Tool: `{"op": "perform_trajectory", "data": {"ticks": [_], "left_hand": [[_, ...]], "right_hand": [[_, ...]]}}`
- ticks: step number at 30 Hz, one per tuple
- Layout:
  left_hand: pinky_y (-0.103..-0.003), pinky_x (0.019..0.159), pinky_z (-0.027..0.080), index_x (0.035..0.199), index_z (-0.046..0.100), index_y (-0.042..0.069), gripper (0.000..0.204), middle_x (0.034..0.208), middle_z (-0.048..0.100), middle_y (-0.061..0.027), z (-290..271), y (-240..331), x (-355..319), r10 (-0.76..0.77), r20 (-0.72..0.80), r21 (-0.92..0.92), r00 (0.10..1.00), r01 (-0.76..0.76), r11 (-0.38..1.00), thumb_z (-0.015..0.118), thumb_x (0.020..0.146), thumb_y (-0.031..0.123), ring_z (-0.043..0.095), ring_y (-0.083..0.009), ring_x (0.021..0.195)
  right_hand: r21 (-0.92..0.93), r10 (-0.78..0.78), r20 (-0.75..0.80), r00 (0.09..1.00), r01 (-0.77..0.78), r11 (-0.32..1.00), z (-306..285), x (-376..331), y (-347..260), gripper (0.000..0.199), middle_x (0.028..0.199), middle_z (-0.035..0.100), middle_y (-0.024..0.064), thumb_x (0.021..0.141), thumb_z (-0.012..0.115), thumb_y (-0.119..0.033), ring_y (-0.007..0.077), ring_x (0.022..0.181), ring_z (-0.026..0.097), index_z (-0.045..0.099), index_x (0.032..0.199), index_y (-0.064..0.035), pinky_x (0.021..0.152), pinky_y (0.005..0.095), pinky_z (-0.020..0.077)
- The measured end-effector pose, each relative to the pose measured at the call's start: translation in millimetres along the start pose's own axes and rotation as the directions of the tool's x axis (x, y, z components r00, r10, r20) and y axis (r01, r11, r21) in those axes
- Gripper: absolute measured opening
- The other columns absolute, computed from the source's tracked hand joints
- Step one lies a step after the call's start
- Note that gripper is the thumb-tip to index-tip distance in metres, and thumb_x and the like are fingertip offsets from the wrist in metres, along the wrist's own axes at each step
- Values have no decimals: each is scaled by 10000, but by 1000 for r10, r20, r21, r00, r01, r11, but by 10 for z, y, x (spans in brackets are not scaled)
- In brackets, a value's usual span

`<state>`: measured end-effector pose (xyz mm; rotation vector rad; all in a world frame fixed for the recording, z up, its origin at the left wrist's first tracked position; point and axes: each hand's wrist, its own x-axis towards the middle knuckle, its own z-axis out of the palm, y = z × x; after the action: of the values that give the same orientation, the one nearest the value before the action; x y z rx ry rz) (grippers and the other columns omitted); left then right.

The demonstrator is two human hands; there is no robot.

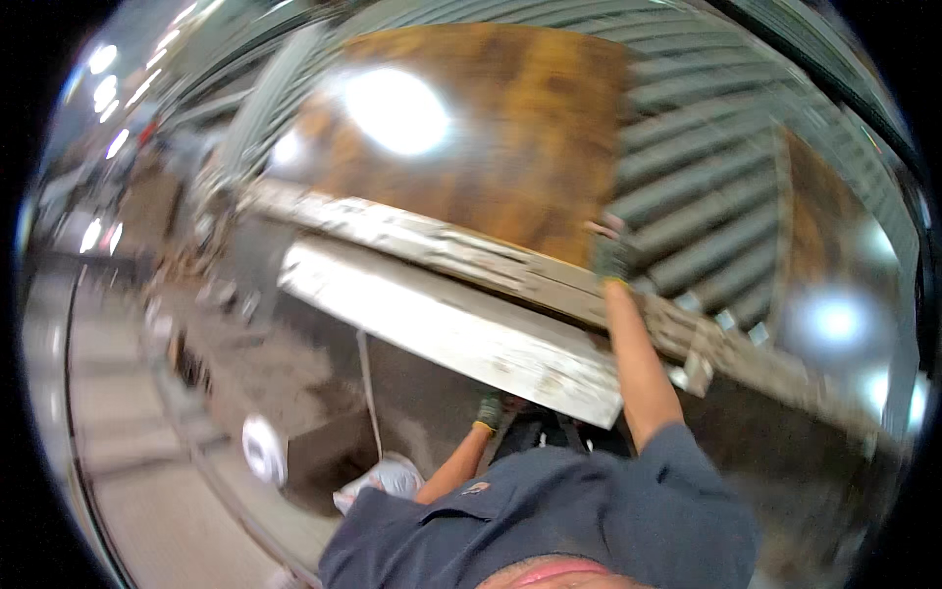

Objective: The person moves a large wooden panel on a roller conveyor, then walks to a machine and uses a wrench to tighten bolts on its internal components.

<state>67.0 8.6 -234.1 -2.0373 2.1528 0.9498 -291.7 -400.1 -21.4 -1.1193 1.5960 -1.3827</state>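
Two gloved hands work a large rusty brown sheet [491, 137] filling the upper centre: the right hand [610, 253] grips its lower right edge, while the left hand [490, 410], low centre beneath the pale plank [442, 329], has fingers too blurred to judge.

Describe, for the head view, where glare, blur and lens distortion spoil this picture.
Head view: glare burns a white spot on the brown board, with more bright blobs at right; motion blur smears the whole frame, including the gloved right hand and left hand; fisheye bending curves the roller conveyor and the pale metal edge.
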Motion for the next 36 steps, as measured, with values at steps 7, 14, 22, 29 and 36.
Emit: {"op": "perform_trajectory", "data": {"ticks": [7, 14, 22, 29, 36], "left_hand": [[-452, 925, 542, 1287, 648, 27, 399, 1137, 722, -221, -566, 169, -862, -364, 182, -609, 914, 395, 688, 446, 1071, 296, 708, -357, 983], [-436, 801, 555, 1034, 699, -14, 519, 1002, 762, -165, -772, 171, -1343, -590, 392, -816, 706, 563, 131, 457, 1077, 443, 729, -283, 884], [-379, 743, 554, 1075, 670, -10, 410, 939, 745, -153, -590, 28, -1575, -504, 447, -675, 739, 648, 352, 508, 1064, 367, 730, -259, 835], [-353, 751, 547, 983, 653, 36, 365, 998, 707, -120, -533, -23, -1257, -403, 592, -748, 699, 662, 50, 566, 1052, 383, 685, -232, 876], [-400, 742, 542, 1055, 639, 98, 329, 1036, 707, -78, -458, -186, -934, -364, 649, -719, 668, 695, -8, 569, 1042, 419, 664, -282, 848]], "right_hand": [[-711, 210, -210, 955, -296, 638, -11, -533, -530, 933, 1614, 373, 224, 884, 688, -667, 373, 1511, 325, 429, 1533, -48, 1181, 521, 360], [-655, 175, -367, 913, -388, 648, -340, -494, -650, 1023, 1554, 408, 299, 860, 592, -799, 414, 1501, 323, 451, 1519, -29, 1156, 530, 380], [-660, 175, -456, 873, -463, 592, -987, -518, -953, 992, 1397, 573, 309, 837, 597, -824, 434, 1296, 545, 612, 1374, 10, 1080, 513, 450], [-638, -149, -442, 885, -193, 745, -1496, -514, -673, 362, 933, 680, 72, 974, 665, -422, 242, 861, 622, 699, 1009, -64, 765, 380, 487], [-524, 42, -517, 855, -355, 774, -1218, -449, -873, 907, 1384, 491, 394, 717, 685, -847, 537, 1357, 424, 649, 1053, -6, 1136, 641, 298]]}}
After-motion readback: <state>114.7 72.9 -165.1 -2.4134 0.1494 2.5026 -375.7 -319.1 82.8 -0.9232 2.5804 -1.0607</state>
